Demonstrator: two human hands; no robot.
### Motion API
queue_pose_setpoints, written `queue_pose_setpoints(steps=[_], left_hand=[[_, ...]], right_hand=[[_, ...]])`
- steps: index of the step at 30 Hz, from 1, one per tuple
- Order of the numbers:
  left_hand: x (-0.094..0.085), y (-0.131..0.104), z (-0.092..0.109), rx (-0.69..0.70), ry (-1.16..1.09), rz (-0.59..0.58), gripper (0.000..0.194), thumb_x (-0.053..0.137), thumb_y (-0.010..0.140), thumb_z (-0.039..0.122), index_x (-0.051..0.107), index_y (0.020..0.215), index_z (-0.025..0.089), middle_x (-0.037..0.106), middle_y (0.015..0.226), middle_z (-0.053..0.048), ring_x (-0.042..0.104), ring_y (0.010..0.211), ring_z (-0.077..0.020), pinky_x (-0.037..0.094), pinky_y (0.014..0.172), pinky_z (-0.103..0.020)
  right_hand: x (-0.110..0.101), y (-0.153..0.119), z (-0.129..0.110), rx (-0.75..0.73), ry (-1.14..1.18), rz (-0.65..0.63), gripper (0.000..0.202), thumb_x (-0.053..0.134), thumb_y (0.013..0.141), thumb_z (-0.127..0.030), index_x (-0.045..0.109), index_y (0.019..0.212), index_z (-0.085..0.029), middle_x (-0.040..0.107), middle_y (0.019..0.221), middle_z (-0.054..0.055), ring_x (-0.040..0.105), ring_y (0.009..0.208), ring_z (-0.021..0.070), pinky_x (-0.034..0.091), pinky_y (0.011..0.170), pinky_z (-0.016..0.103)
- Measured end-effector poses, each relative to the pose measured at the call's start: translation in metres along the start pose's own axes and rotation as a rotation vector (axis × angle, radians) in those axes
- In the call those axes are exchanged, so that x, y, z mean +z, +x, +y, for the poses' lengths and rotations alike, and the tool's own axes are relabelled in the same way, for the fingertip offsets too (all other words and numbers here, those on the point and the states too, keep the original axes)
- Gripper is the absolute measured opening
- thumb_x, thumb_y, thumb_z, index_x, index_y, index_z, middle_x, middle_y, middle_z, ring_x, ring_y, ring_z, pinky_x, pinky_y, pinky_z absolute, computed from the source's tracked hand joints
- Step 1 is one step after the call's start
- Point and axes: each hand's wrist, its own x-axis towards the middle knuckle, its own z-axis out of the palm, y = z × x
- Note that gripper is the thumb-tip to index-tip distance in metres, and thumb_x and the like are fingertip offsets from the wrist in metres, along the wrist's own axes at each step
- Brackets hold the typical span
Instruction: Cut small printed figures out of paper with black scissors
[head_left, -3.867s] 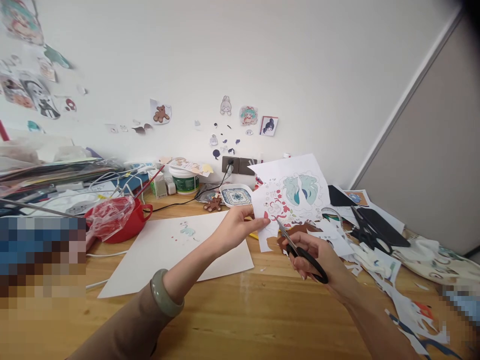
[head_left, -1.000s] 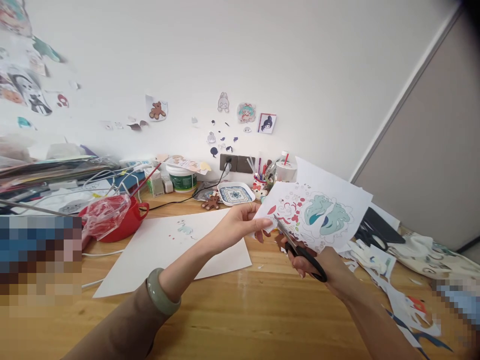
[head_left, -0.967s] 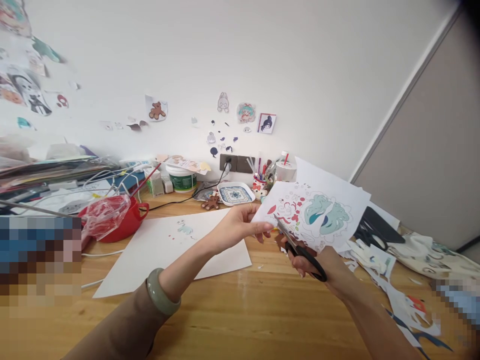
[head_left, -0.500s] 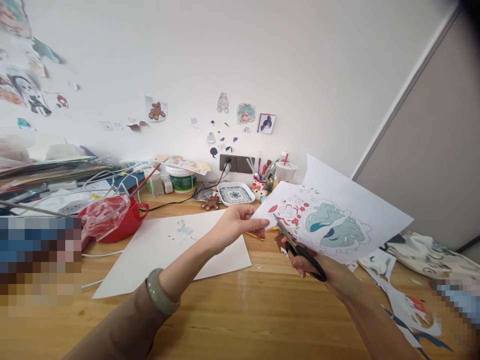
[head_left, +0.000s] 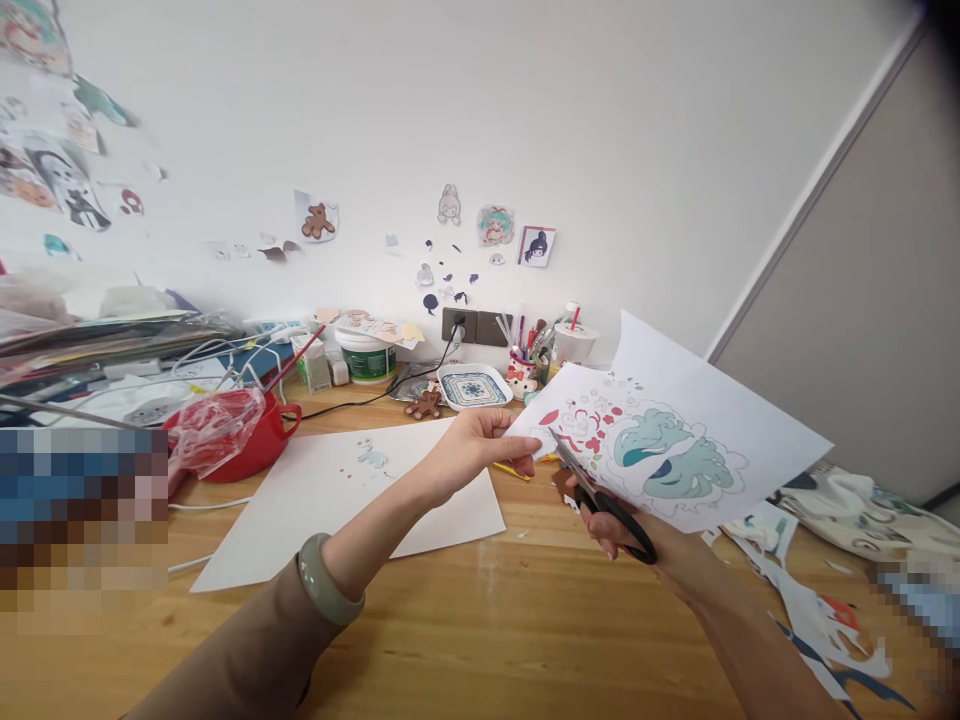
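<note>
My left hand (head_left: 491, 448) pinches the left corner of a white printed sheet (head_left: 750, 440), which carries teal wave-like shapes and small red shapes. Black-handled scissors (head_left: 611, 510) are in my right hand (head_left: 611, 525), fingers wrapped in and around the handles. Their blades lie at the sheet's left part, near a red leaf shape and close to my left fingertips. Whether the blades are apart is too small to tell. A larger white sheet (head_left: 300, 510) with small cut pieces on it lies on the table under my left forearm.
Paper offcuts (head_left: 810, 600) and a cloth (head_left: 862, 510) are at the right. A red pot (head_left: 255, 440) with plastic film, cables and piled papers stand left. Along the wall are a tub (head_left: 367, 357), a patterned dish (head_left: 474, 387) and a pen cup (head_left: 520, 372).
The whole view has shifted slightly, with things appearing a little further right. Both hands, the held sheet and the scissors keep nearly the same arrangement.
</note>
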Motion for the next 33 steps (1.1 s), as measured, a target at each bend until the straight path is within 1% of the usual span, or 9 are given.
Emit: queue_pose_setpoints(steps=[7,12,15,17,20,23,26,28,33], left_hand=[[-0.001,0.000,-0.001,0.004,0.003,-0.001,0.014,0.064,0.066,0.026,0.059,0.068,0.012,0.060,0.056,0.000,0.055,0.054,-0.0096,0.044,0.062,-0.025],[-0.002,0.000,-0.001,0.013,-0.002,-0.015,0.014,0.063,0.066,0.025,0.058,0.067,0.012,0.060,0.056,0.000,0.055,0.054,-0.0091,0.044,0.062,-0.025],[-0.002,0.001,-0.001,0.013,0.002,-0.016,0.015,0.063,0.066,0.026,0.058,0.067,0.012,0.059,0.056,0.000,0.055,0.055,-0.0092,0.044,0.062,-0.025],[-0.002,0.001,-0.002,0.007,0.003,0.006,0.017,0.065,0.065,0.028,0.058,0.067,0.012,0.059,0.057,-0.001,0.054,0.056,-0.0095,0.044,0.062,-0.025],[-0.002,0.002,-0.003,-0.001,0.011,0.088,0.020,0.068,0.059,0.028,0.058,0.065,0.012,0.058,0.059,0.001,0.053,0.056,-0.0090,0.043,0.059,-0.024],[-0.005,0.004,-0.004,0.007,-0.013,0.191,0.021,0.069,0.057,0.028,0.055,0.064,0.013,0.058,0.064,0.000,0.054,0.061,-0.0101,0.042,0.060,-0.023],[-0.011,0.006,-0.005,0.056,-0.050,0.340,0.022,0.068,0.058,0.028,0.051,0.064,0.015,0.059,0.069,0.000,0.055,0.068,-0.0118,0.043,0.063,-0.025],[-0.014,0.007,-0.005,0.094,-0.021,0.414,0.023,0.068,0.058,0.027,0.050,0.064,0.015,0.059,0.069,0.001,0.055,0.068,-0.0115,0.042,0.065,-0.025],[-0.016,0.007,-0.003,0.139,0.042,0.405,0.022,0.068,0.059,0.027,0.051,0.068,0.015,0.061,0.071,0.000,0.055,0.068,-0.0121,0.041,0.068,-0.025]], right_hand=[[-0.001,-0.001,0.000,0.008,0.004,0.006,0.032,0.066,0.061,-0.033,0.055,0.087,-0.018,0.049,0.074,0.001,0.041,0.049,0.0089,0.036,0.042,0.022],[-0.002,0.000,0.002,0.000,-0.038,-0.010,0.029,0.067,0.062,-0.031,0.056,0.086,-0.018,0.048,0.067,-0.002,0.039,0.047,0.0080,0.036,0.044,0.022],[-0.004,0.001,0.005,-0.025,-0.057,-0.024,0.031,0.065,0.064,-0.034,0.057,0.089,-0.017,0.047,0.062,-0.002,0.038,0.046,0.0081,0.036,0.043,0.022],[-0.004,0.001,0.005,-0.030,-0.057,-0.016,0.034,0.064,0.065,-0.036,0.057,0.091,-0.016,0.047,0.061,-0.002,0.039,0.046,0.0089,0.036,0.041,0.022],[-0.001,0.001,0.005,-0.050,-0.047,-0.011,0.035,0.063,0.065,-0.040,0.054,0.091,-0.017,0.048,0.065,-0.001,0.041,0.048,0.0093,0.037,0.042,0.022],[0.004,0.002,0.004,-0.038,-0.011,-0.086,0.040,0.061,0.064,-0.046,0.051,0.090,-0.017,0.051,0.067,0.001,0.046,0.051,0.0115,0.037,0.041,0.022],[0.009,0.003,0.007,0.080,0.034,-0.257,0.043,0.057,0.067,-0.051,0.049,0.092,-0.017,0.055,0.069,0.003,0.054,0.058,0.0157,0.034,0.040,0.020],[0.010,0.002,0.008,0.089,0.037,-0.346,0.040,0.055,0.071,-0.049,0.049,0.094,-0.017,0.056,0.072,0.003,0.056,0.061,0.0163,0.035,0.042,0.019],[0.006,-0.003,0.005,0.024,0.112,-0.406,0.046,0.054,0.070,-0.053,0.049,0.097,-0.016,0.057,0.074,0.004,0.057,0.061,0.0166,0.034,0.042,0.019]])
